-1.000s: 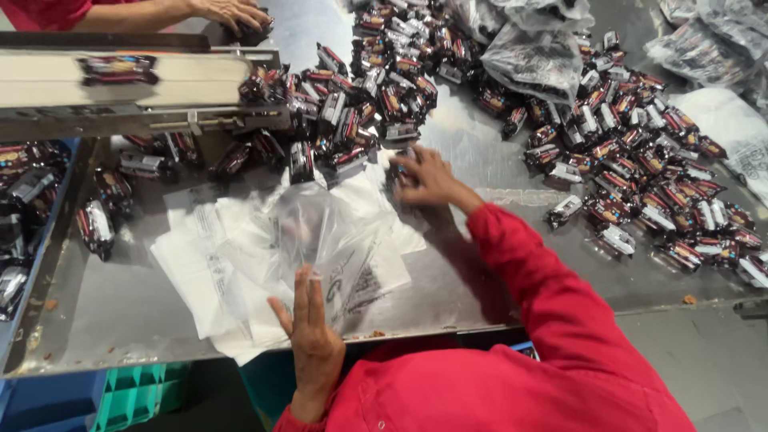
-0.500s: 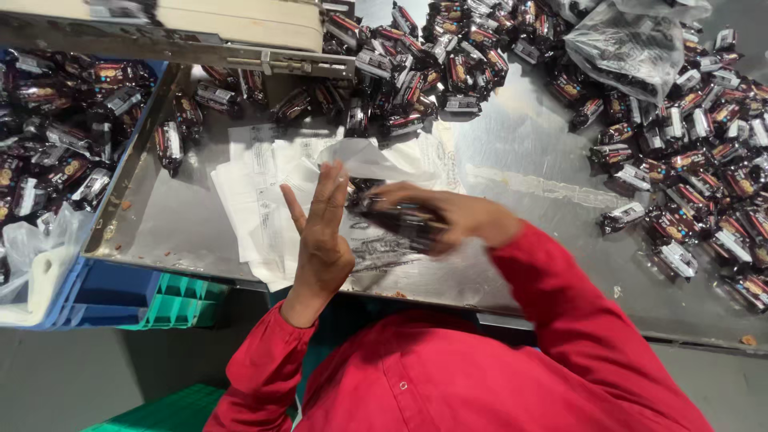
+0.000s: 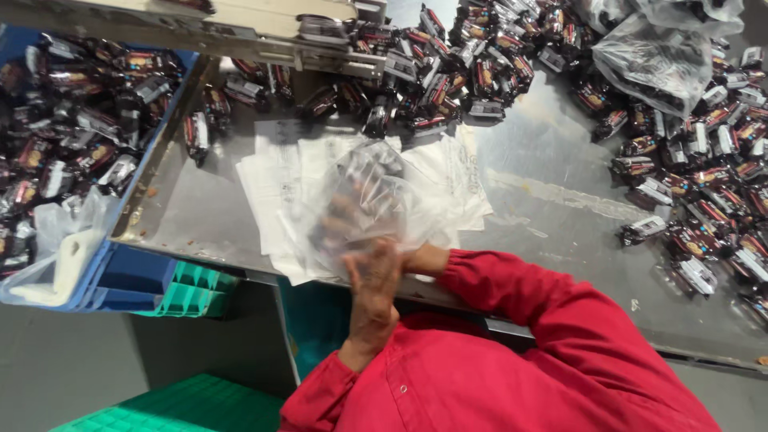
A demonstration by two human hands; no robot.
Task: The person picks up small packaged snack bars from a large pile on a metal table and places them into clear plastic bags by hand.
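Note:
A clear plastic bag [image 3: 376,192] is held up over the near edge of the steel table [image 3: 544,208]. My left hand [image 3: 374,280] grips the bag at its lower edge, close to my chest. My right hand [image 3: 340,218] is inside the bag and shows only dimly through the plastic, closed around dark wrapped snack packs [image 3: 376,170]. Both sleeves are red. A stack of flat white and clear bags [image 3: 268,188] lies on the table under the held bag.
Loose dark wrapped packs are heaped along the far side [image 3: 448,64] and the right side [image 3: 704,184] of the table. A filled clear bag [image 3: 648,60] lies at top right. A blue crate [image 3: 132,276] of packs stands at left, above a green crate [image 3: 192,288].
My right hand, which held a handful of packs in the open, has gone into the clear bag. My left hand has shifted from spread fingers to gripping the bag. The view has swung left.

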